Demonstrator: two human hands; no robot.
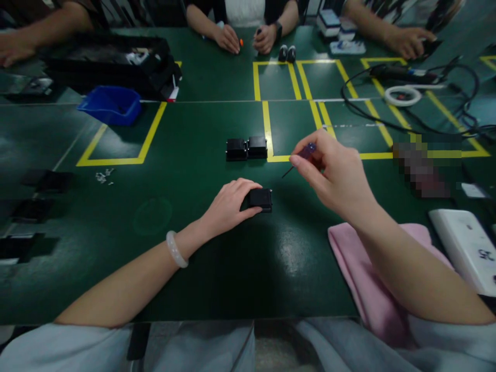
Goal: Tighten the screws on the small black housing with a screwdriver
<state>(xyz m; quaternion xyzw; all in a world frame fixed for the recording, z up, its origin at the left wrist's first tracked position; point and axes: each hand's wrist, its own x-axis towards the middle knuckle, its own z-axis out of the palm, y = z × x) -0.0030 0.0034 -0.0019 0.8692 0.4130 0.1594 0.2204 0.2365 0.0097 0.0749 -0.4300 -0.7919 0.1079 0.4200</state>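
Observation:
On the green table, my left hand (234, 202) grips a small black box-shaped part (261, 199) by its sides, thumb on the near edge and fingers on the far one. My right hand (329, 168) is closed around the purple handle of a small screwdriver (309, 150), whose thin shaft slants down to the left. The tip hangs up and to the right of the held part, apart from it. Just beyond my left hand sit two similar black parts, one left (236, 150) and one right (258, 147), side by side.
Small silver screws (104, 176) lie loose at the left, below a blue bin (112, 106). Black parts (31, 211) line the left edge. At right are a pink cloth (372, 274), a white box (463, 248) and coiled cables (406, 126). Co-workers' hands (228, 39) rest across the table.

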